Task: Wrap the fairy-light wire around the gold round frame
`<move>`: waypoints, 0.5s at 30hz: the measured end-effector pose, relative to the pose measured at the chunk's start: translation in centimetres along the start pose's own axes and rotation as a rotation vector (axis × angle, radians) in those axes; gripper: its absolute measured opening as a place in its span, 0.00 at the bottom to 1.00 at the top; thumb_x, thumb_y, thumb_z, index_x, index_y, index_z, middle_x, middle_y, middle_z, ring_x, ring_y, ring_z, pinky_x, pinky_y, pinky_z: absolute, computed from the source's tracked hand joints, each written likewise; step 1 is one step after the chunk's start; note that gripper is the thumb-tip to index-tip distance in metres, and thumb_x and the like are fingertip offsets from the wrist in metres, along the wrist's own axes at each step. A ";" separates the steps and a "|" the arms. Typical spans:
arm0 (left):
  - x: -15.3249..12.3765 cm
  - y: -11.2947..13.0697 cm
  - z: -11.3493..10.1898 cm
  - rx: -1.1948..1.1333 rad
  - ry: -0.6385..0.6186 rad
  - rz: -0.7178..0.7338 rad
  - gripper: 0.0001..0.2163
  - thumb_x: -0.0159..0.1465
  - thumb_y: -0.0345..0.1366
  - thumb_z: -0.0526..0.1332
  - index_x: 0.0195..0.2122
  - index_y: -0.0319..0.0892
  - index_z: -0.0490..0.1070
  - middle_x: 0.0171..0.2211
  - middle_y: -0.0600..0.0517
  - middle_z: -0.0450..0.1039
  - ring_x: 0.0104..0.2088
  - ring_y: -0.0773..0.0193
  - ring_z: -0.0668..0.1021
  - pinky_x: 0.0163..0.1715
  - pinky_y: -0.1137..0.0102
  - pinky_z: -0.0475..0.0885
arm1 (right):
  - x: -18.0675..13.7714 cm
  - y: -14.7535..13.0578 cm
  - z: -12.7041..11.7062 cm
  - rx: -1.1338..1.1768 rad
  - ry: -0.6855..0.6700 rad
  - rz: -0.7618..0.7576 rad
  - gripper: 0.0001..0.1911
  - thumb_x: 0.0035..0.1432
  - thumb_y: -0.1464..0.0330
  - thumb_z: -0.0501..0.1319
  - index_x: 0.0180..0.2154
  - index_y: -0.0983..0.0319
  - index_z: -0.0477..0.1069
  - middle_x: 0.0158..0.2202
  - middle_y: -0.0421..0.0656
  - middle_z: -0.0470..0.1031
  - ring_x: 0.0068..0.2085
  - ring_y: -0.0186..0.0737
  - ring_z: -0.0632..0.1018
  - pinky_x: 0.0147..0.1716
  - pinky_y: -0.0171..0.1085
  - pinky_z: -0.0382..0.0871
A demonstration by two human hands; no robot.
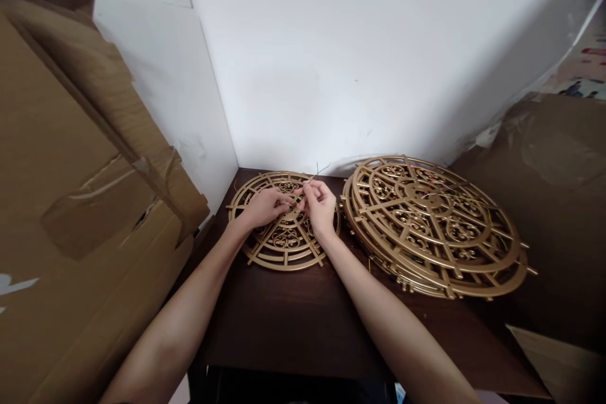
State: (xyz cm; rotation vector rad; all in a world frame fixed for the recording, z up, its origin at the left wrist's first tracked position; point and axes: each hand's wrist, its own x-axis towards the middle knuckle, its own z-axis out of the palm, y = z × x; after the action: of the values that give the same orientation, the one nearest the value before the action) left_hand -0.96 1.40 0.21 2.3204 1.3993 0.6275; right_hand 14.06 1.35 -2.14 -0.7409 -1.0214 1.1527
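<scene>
"Where's the gold lattice disc (290, 217)?"

"Flat on the bench (284, 315), near its back-left corner — round, so no long axis."

"And over it?"

"The right hand (320, 203) pinches a thin wire (318, 173), loose ends pointing to the back edge. The left hand (266, 207) is just beside, fingers narrowed near the disc's middle — gripping anything? I can't tell."

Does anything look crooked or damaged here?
Yes. The stack of gold discs on the right sits askew: its rims don't line up. The cardboard on the left looks torn, with a ragged edge. I see no spill.
</scene>
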 end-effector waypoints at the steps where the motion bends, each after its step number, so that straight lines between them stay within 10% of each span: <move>1: 0.0 0.0 0.0 0.026 0.001 0.011 0.12 0.58 0.32 0.59 0.39 0.44 0.80 0.28 0.52 0.73 0.29 0.65 0.71 0.32 0.72 0.61 | -0.1 -0.1 0.0 -0.007 0.001 -0.020 0.15 0.53 0.57 0.63 0.33 0.61 0.65 0.24 0.37 0.74 0.16 0.27 0.67 0.15 0.28 0.57; 15: -0.1 0.2 0.0 -0.063 -0.020 -0.017 0.13 0.61 0.37 0.55 0.34 0.41 0.79 0.27 0.52 0.75 0.27 0.66 0.71 0.30 0.73 0.61 | -0.7 0.0 -0.1 -0.319 -0.089 -0.152 0.15 0.60 0.58 0.55 0.40 0.62 0.71 0.17 0.33 0.62 0.19 0.31 0.64 0.21 0.32 0.60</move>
State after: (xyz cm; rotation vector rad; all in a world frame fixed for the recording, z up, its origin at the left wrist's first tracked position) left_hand -0.83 1.21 0.25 2.2571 1.3692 0.6326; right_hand 14.08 0.63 -2.31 -0.8514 -1.3323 0.9077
